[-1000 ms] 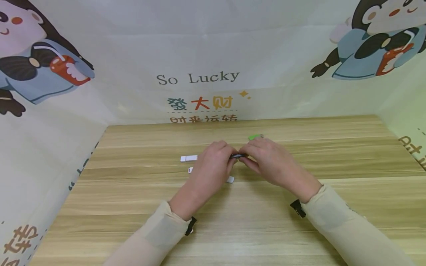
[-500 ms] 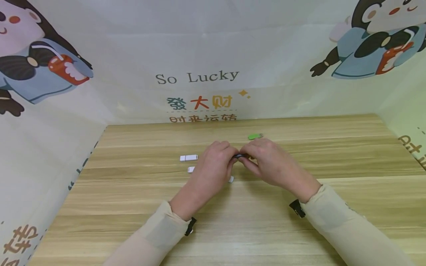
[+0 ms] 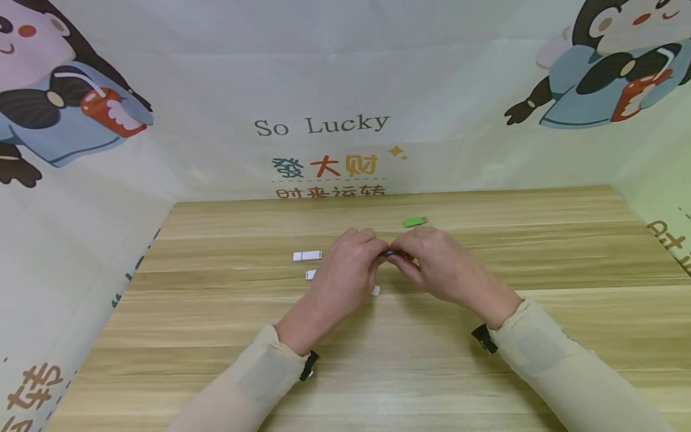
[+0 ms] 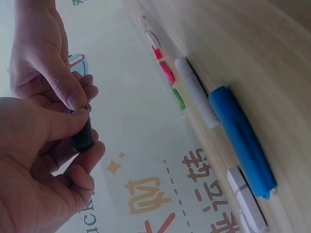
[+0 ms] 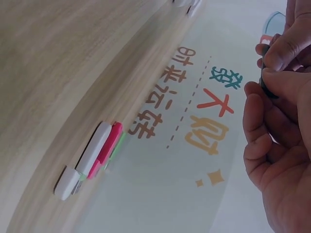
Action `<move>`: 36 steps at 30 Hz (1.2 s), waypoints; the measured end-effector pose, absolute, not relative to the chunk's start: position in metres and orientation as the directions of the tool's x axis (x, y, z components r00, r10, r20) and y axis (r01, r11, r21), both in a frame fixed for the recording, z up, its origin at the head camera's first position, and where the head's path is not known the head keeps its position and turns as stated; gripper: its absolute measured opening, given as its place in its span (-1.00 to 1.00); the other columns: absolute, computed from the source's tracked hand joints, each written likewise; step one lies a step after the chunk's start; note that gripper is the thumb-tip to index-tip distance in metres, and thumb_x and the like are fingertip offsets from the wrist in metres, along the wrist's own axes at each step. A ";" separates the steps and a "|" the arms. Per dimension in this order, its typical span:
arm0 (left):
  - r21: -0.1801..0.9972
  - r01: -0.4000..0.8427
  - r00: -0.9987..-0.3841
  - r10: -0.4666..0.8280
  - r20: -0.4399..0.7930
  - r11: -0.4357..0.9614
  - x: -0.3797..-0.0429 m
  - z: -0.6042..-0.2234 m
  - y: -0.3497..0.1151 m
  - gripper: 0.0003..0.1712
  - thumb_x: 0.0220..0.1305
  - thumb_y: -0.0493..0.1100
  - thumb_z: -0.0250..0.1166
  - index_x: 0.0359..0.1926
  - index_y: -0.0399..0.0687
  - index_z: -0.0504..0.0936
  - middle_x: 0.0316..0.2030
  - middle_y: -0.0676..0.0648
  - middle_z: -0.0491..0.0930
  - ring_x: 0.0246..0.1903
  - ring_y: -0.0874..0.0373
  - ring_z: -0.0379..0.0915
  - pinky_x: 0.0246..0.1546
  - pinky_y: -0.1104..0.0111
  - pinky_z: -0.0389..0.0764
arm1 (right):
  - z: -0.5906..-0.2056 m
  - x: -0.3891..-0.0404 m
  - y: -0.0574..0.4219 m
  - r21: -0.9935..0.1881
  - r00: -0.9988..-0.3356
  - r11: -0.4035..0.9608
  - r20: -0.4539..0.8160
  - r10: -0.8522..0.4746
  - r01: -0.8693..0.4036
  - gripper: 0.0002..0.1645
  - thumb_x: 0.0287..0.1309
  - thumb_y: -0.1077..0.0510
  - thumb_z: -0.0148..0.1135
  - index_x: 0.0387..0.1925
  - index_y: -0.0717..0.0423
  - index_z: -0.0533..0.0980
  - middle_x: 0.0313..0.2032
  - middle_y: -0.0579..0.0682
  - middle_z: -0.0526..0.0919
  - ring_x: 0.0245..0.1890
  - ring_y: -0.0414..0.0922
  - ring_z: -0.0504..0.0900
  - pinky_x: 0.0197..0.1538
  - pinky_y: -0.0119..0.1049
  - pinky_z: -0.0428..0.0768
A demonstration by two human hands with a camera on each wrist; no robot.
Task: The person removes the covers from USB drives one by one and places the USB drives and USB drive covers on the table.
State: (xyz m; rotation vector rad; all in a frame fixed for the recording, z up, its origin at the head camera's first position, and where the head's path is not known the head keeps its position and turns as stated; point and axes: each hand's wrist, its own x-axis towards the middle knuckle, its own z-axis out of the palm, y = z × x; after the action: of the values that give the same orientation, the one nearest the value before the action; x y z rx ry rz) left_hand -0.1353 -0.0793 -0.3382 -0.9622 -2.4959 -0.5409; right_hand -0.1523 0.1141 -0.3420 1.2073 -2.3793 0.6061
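Observation:
Both hands hold a small black USB stick point(image 4: 83, 138) between them, raised over the middle of the table. My left hand point(image 3: 348, 264) pinches one end with thumb and fingers, and my right hand point(image 3: 432, 258) pinches the other. The fingertips of the two hands nearly meet and hide most of the stick. Beyond the right hand lies a green USB stick point(image 3: 415, 222) with its metal plug showing. A white USB stick point(image 3: 307, 256) lies left of the left hand, and the end of another white stick point(image 3: 310, 275) shows beside that wrist.
In the left wrist view a blue stick point(image 4: 242, 138) and a pink stick point(image 4: 166, 72) lie on the table. The right wrist view shows a white piece point(image 5: 66, 182) near a metal plug. A printed cloth point(image 3: 324, 72) walls the table's back and sides.
My left hand has shifted slightly to the right, so the two hands' fingertips are closer and less of the black USB stick shows. The green USB stick shows more fully past the right hand.

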 end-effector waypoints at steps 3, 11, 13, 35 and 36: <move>0.204 0.705 -0.670 0.545 0.503 0.679 -0.136 -0.339 -0.080 -0.92 0.31 -0.29 0.31 -0.23 -0.14 0.72 -0.44 0.08 0.49 -0.41 0.19 0.35 -0.29 0.39 0.38 | -0.341 -0.153 0.115 -0.197 -0.529 0.511 0.533 -0.661 -0.837 -0.87 0.20 0.21 0.36 -0.23 0.18 0.67 -0.33 -0.04 0.71 -0.34 -0.18 0.64 -0.19 -0.31 0.62; 0.205 0.721 -0.655 0.555 0.513 0.662 -0.137 -0.339 -0.081 -0.92 0.30 -0.27 0.32 -0.24 -0.13 0.73 -0.47 0.08 0.47 -0.44 0.17 0.33 -0.32 0.37 0.36 | -0.340 -0.156 0.118 -0.220 -0.518 0.481 0.524 -0.676 -0.849 -0.87 0.19 0.23 0.37 -0.22 0.20 0.69 -0.29 -0.02 0.73 -0.29 -0.17 0.68 -0.12 -0.30 0.62; 0.204 0.718 -0.659 0.553 0.510 0.666 -0.137 -0.338 -0.081 -0.92 0.30 -0.27 0.32 -0.24 -0.11 0.73 -0.47 0.09 0.46 -0.44 0.18 0.33 -0.33 0.38 0.37 | -0.340 -0.157 0.118 -0.226 -0.516 0.474 0.525 -0.677 -0.851 -0.87 0.19 0.24 0.37 -0.23 0.21 0.69 -0.29 -0.02 0.74 -0.28 -0.17 0.68 -0.13 -0.31 0.62; 0.195 0.707 -0.676 0.568 0.470 0.680 -0.137 -0.337 -0.083 -0.90 0.31 -0.22 0.32 -0.20 -0.07 0.74 -0.47 0.11 0.44 -0.42 0.17 0.32 -0.31 0.37 0.36 | -0.336 -0.157 0.119 -0.225 -0.516 0.471 0.494 -0.700 -0.853 -0.86 0.22 0.23 0.35 -0.19 0.17 0.69 -0.25 -0.03 0.74 -0.22 -0.18 0.68 -0.08 -0.29 0.61; 0.195 0.706 -0.677 0.567 0.469 0.681 -0.137 -0.337 -0.083 -0.90 0.31 -0.22 0.32 -0.20 -0.07 0.74 -0.47 0.11 0.44 -0.43 0.17 0.31 -0.32 0.37 0.37 | -0.336 -0.157 0.119 -0.225 -0.517 0.471 0.492 -0.701 -0.853 -0.86 0.21 0.23 0.35 -0.19 0.17 0.69 -0.25 -0.03 0.74 -0.22 -0.18 0.68 -0.09 -0.30 0.61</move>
State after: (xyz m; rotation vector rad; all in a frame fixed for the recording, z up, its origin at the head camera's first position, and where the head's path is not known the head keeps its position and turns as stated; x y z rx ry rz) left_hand -0.1370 -0.0834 -0.3367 -0.9974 -2.5225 -0.5152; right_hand -0.1574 0.1193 -0.3363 1.3136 -2.3916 0.6434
